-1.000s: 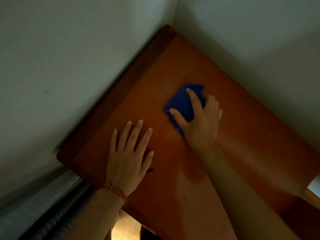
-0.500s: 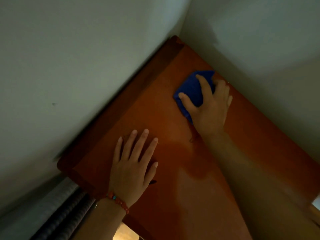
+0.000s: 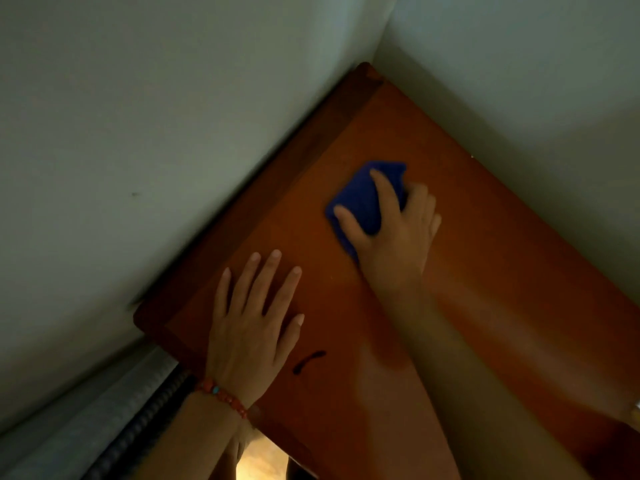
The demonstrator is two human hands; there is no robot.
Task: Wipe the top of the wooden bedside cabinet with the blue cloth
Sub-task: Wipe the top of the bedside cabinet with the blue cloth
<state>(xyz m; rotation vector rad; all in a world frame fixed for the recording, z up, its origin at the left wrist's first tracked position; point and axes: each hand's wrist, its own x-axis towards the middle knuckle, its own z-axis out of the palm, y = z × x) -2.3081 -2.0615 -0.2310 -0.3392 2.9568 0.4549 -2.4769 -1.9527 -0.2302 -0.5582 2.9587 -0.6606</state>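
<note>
The blue cloth (image 3: 363, 199), folded to a compact pad, lies on the far half of the wooden cabinet top (image 3: 502, 271), nearer the corner where the two pale walls (image 3: 173, 133) meet than the near edge. The right hand (image 3: 391, 233) covers it from the near side, thumb and forefinger spread flat over the fabric and the remaining fingers bent over its right edge, pressing it down onto the wood. The left hand (image 3: 252, 323) lies flat on the near left part of the top, fingers straight and slightly fanned, holding nothing; a beaded bracelet (image 3: 221, 396) circles its wrist. A short dark mark (image 3: 310, 360) sits on the wood just beside the left thumb. A darker raised strip runs along the cabinet's left wall-side edge. Lower left, a pale ribbed surface, possibly bedding, adjoins the cabinet. Risks, as judged from this arrangement: the small pad covers little of the top at once, so the wall-side strip, the far corner and the area under the bracing left hand may go unwiped; light pressure on the bunched cloth could let it roll or slip from beneath the fingers; dim lighting may hide remaining dust or the dark mark.
</note>
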